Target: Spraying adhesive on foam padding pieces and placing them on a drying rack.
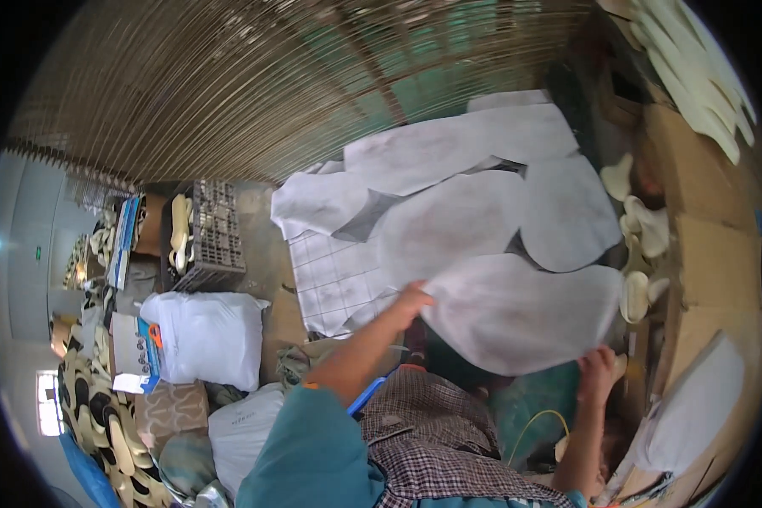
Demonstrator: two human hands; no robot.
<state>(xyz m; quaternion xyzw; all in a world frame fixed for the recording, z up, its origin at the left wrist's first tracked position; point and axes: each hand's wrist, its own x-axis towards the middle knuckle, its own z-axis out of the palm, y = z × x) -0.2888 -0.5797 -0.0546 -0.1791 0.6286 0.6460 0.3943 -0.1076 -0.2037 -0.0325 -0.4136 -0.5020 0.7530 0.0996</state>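
A large, rounded, pale grey-white sheet (521,313) is stretched between my two hands at its near edge. My left hand (413,303) grips its left corner, with the thumb over the edge. At the lower right corner, my right hand (597,372) is closed on the same sheet. Similar rounded pieces (449,216) lie beyond it, overlapping one another, and a further long piece (466,140) spreads at the back. Under them on the left shows a white sheet with a grid of dark lines (334,279). Whether the pieces are cloth or foam I cannot tell.
Many taut strings (229,93) hang across the far side. To the left stand a dark plastic crate (218,233) and a stuffed white bag (212,339). Cream curved pieces (635,292) line the right, beside a cardboard box (711,262). A thin yellow cord (529,423) loops near my right forearm.
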